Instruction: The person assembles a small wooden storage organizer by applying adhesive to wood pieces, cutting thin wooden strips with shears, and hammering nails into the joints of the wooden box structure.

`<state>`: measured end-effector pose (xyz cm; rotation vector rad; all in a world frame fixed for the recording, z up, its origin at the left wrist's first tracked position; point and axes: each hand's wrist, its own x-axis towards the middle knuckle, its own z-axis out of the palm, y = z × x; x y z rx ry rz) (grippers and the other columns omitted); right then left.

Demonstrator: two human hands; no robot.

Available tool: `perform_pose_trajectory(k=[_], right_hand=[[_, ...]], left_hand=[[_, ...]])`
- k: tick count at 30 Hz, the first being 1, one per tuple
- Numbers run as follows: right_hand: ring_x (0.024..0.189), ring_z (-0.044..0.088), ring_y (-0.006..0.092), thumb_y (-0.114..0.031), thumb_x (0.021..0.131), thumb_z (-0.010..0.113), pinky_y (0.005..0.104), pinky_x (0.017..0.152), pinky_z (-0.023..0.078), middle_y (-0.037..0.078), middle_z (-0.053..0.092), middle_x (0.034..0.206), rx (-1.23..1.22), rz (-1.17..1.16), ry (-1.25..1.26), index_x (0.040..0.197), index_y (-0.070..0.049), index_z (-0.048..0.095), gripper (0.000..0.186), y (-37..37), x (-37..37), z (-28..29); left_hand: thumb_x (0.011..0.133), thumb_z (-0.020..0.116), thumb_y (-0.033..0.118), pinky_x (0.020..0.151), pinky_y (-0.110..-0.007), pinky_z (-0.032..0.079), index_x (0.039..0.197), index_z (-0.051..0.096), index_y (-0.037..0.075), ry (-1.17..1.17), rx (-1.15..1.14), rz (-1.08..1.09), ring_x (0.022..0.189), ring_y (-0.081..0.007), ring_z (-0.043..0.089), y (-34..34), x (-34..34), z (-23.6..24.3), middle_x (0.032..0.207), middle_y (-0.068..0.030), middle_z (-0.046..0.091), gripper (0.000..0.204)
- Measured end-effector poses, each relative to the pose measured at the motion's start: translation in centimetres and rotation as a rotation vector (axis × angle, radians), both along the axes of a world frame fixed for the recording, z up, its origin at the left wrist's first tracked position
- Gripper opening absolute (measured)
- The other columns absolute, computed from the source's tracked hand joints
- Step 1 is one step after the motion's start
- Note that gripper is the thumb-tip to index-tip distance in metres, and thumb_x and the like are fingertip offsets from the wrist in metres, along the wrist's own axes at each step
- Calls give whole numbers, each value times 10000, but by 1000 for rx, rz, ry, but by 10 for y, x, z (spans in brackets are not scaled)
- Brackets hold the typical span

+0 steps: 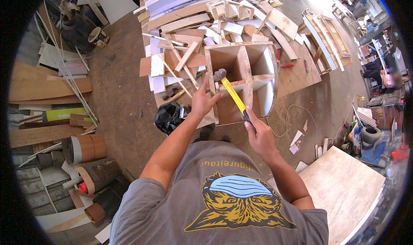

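Note:
My right hand (260, 136) is closed around the dark grip of a hammer (233, 94) with a yellow handle. The hammer's grey metal head is over the left part of a wooden compartment cabinet (248, 68), close to a divider. Several open compartments face up, some with white inner walls. At the cabinet's left edge, my left hand (204, 101) has its fingers stretched out and its thumb apart, reaching across the edge. Whether a nail is near its fingertips cannot be made out.
Wood offcuts (185, 23) are heaped beyond the cabinet. A black plastic bag (168, 117) sits left of it. Red-handled tools (287, 65) lie on a board at right. A cable (297, 106) crosses the floor. A large plywood sheet (344, 189) lies at lower right.

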<state>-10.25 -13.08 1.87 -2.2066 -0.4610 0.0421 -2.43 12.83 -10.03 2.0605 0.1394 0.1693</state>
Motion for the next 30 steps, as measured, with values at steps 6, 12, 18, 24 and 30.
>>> perform_pose_trajectory(k=[6,12,18,24,30], right_hand=[[804,677,438,-158,1038,620,519,732,525,258,676,893,-85,10,66,1567,-149,488,546,-4,4,-22],[807,674,447,-173,1041,613,528,732,520,267,675,883,-3,3,2,1564,-171,492,537,-3,-2,-9],[819,680,449,-189,1046,604,536,737,526,267,674,887,-39,11,80,1568,-173,485,536,-5,0,-20],[800,677,445,-202,1048,597,547,725,521,249,669,863,-81,31,79,1569,-175,480,534,-7,0,-26],[775,672,434,-210,1050,597,544,707,517,241,662,845,22,3,-33,1574,-186,475,539,-6,-6,-38]], left_hand=[[794,896,289,936,-447,597,1675,246,133,9,-4,5,1156,-396,720,-1,2,-1,1357,-254,675,1106],[836,876,226,990,-390,575,1650,311,76,-23,-36,13,1135,-236,724,-4,-2,6,1331,-176,715,1003],[806,902,305,948,-437,600,1667,264,122,-49,-131,-14,1161,-368,722,-3,2,-2,1335,-247,690,1087],[800,907,329,944,-430,605,1666,258,116,-11,-25,7,1141,-382,727,-1,3,-6,1368,-249,670,1103],[786,916,348,929,-432,613,1675,220,119,-56,48,-50,1108,-406,734,2,1,0,1431,-242,628,1152]])
